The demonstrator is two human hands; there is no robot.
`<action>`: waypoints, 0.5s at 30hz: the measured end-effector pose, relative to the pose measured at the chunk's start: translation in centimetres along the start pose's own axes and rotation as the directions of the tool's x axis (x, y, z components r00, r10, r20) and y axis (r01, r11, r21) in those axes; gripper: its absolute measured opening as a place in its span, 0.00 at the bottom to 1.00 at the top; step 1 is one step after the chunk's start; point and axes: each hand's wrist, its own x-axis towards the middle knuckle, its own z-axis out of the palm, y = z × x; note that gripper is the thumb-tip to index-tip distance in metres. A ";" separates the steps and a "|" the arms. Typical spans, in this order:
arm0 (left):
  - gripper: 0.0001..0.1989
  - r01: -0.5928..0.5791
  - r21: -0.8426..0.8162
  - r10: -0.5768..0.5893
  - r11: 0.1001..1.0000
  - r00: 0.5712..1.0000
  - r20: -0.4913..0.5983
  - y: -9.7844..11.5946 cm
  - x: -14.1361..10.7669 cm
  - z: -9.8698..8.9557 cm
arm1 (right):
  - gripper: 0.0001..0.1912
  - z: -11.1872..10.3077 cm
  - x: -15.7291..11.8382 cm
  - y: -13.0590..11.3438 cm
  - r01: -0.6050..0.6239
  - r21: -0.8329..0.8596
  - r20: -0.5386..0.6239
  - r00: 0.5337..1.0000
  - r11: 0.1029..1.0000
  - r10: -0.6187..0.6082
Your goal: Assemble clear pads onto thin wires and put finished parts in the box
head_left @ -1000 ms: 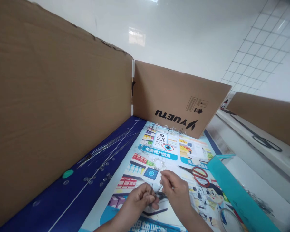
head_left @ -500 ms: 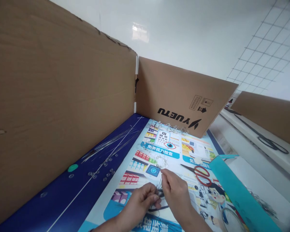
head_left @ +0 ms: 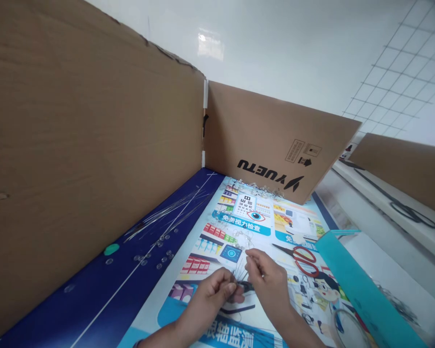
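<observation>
Left hand (head_left: 208, 302) curled closed, fingers wrapped around the base of a fan of thin dark strands (head_left: 239, 276) that splay upward out of the grip. Right hand (head_left: 270, 282) just beside it, thumb and forefinger pinched together above the fan; whatever sits in the pinch is too fine to make out. A black piece (head_left: 247, 286) lies beneath and between the hands, partly hidden, its kind unclear. Both hands work over a printed poster (head_left: 293, 227) with an eye chart and Chinese lettering, spread on the worktop. A clump of clear bits (head_left: 241, 239) sits on the poster just beyond the hands, and more (head_left: 257, 189) line its far edge. Red-handled scissors (head_left: 304, 256) lie on the poster to the right, near the right hand but not touching. Along the left runs a dark blue strip (head_left: 94, 295) carrying long thin wires (head_left: 166, 217), small clear beads (head_left: 148, 258) and a green dot (head_left: 111, 249). A teal plastic sheet (head_left: 362, 290) lies at lower right. Cardboard panels (head_left: 94, 145) stand along the left and far sides, the far one printed YUETU. Black-handled scissors (head_left: 409, 212) rest on a white ledge (head_left: 380, 208) off to the right.
</observation>
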 end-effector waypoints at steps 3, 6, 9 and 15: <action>0.09 -0.007 -0.015 0.006 1.000 1.000 -0.021 0.0 0.1 0.0 | 0.10 0.1 -0.1 0.3 0.061 -0.008 -0.031 0.998 0.998 -0.061; 0.09 -0.034 -0.003 0.034 0.999 0.999 -0.027 0.0 0.2 0.0 | 0.10 0.2 0.0 0.4 0.094 -0.032 -0.040 0.995 0.995 -0.096; 0.08 -0.041 0.042 0.042 0.998 0.999 -0.022 0.0 0.4 0.0 | 0.10 0.1 0.1 0.3 0.111 -0.063 -0.035 0.993 0.992 -0.114; 0.06 -0.053 0.207 0.052 0.977 0.999 0.009 -0.1 0.4 0.0 | 0.11 -0.1 0.5 -0.6 0.181 -0.131 0.018 0.983 0.975 -0.180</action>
